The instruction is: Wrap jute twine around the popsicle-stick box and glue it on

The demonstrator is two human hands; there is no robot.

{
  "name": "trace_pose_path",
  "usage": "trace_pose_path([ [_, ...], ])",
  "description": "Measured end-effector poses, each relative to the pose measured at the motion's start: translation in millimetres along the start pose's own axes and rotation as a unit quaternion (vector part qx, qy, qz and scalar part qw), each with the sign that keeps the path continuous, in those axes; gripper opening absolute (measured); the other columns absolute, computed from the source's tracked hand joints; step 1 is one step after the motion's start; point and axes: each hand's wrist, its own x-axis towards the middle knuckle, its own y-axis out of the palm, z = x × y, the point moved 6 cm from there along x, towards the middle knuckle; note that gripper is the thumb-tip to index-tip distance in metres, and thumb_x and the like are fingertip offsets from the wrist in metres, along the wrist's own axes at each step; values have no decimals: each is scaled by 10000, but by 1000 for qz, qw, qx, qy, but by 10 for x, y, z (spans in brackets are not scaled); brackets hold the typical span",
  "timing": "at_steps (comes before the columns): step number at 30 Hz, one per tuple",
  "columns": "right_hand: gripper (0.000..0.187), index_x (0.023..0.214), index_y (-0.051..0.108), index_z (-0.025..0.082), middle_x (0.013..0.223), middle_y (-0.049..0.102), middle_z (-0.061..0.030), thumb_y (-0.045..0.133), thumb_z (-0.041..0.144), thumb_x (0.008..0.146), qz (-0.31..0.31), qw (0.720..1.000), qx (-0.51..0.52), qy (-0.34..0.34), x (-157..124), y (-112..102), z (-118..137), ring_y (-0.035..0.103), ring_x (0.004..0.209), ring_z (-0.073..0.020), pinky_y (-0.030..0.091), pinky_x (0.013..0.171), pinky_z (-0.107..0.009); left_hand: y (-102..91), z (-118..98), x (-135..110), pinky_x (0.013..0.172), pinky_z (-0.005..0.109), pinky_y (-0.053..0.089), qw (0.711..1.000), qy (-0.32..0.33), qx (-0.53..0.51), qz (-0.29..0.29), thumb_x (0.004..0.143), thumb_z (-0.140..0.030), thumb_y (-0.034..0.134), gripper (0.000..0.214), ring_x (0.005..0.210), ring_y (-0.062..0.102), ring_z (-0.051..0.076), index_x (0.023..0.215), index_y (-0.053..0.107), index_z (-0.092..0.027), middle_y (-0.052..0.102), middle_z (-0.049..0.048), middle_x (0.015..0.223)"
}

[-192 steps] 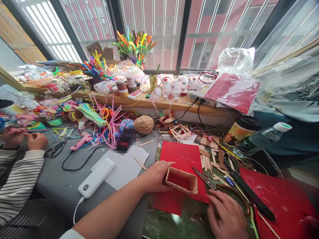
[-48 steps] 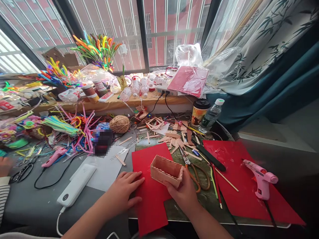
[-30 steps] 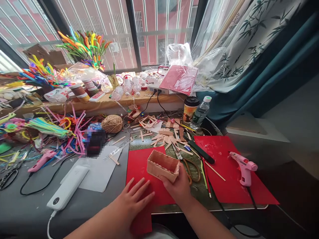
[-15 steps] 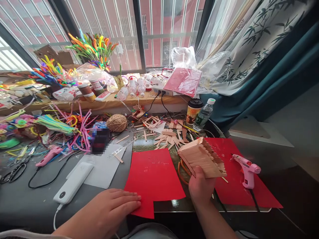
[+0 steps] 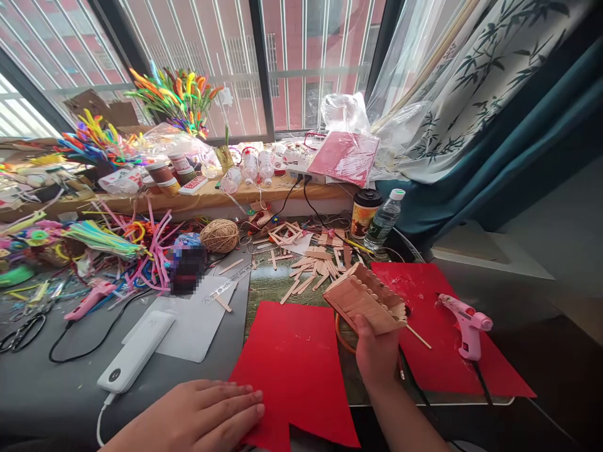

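I see room over the notched red paper sheet (image 5: 299, 361), save where the left hand (image 5: 202, 414) lies; loose pale wooden sticks (image 5: 321, 267) crowd beyond, a rectangular wooden-stick box (image 5: 355, 306) blocks the right.

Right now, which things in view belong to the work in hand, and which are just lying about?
Likely in the job:
- wooden-stick box, held in the right hand
- notched red sheet, under the left hand

Probably just lying about:
- twine ball
- white power bank
- lidded cup
- water bottle
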Motion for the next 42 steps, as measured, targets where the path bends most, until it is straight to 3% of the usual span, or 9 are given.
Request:
trace_pose_path([
  [8,707,1401,494,196,1332,700,-156,815,403,806,63,998,18,6,-22,107,-68,715,1159,-299,585,1009,-471,425,335,23,1191,381,492,995,-38,69,67,924,-17,506,762,1416,588,239,1630,350,-260,547,38,1590],
  [13,536,1269,542,245,1230,736,-109,818,372,827,191,981,15,20,-114,309,-125,751,1056,-277,626,930,-425,845,619,100,1196,468,493,992,-82,46,87,890,-40,574,732,1481,511,296,1566,466,-298,536,52,1603],
  [19,555,1263,556,250,1216,743,-109,837,407,810,288,956,-47,16,-199,472,-190,741,1097,-300,618,957,-449,1129,738,87,1230,554,433,996,-73,13,57,934,-358,708,738,1535,421,353,1609,413,-314,429,70,1675],
  [25,591,1296,530,271,1248,733,-74,835,435,817,353,924,-140,46,-204,563,-195,713,1147,-299,572,996,-432,1150,741,75,1200,555,456,996,-81,19,10,989,-330,652,678,1517,451,350,1617,398,-309,441,79,1665],
  [28,575,1303,526,284,1279,723,-49,828,403,828,394,909,-108,77,-172,735,-106,690,1191,-283,538,1036,-434,1102,781,97,1162,525,490,996,-89,-30,-7,1002,-319,634,539,1443,542,333,1529,519,-327,583,81,1561],
  [31,566,1287,553,292,1266,725,-31,844,362,807,435,891,-114,64,-124,942,-24,685,1179,-278,532,1021,-435,936,1070,146,1076,479,533,973,-162,-97,-134,1016,-303,603,327,1298,638,307,1341,636,-307,698,102,1372],
  [34,479,1184,631,264,1186,743,-40,857,288,763,477,864,-154,45,-103,1087,-71,705,1101,-290,557,946,-430,723,1542,214,1101,534,494,895,-269,-163,-316,990,-402,654,458,1350,575,335,1407,513,-277,594,149,1449],
  [38,660,1282,616,257,1266,717,-72,901,241,687,478,865,-149,40,-70,1088,-235,687,1155,-301,559,963,-435,673,1805,698,1249,608,307,905,-159,-318,-233,754,-637,855,1116,1553,331,413,1617,247,-279,313,205,1683],
  [42,778,1382,559,275,1346,682,-78,921,286,693,466,873,-122,75,-4,1001,-339,668,1211,-291,538,1021,-445,754,1805,952,1243,613,303,898,-103,-405,-139,639,-610,945,1230,1534,368,423,1610,251,-313,389,207,1638],
])
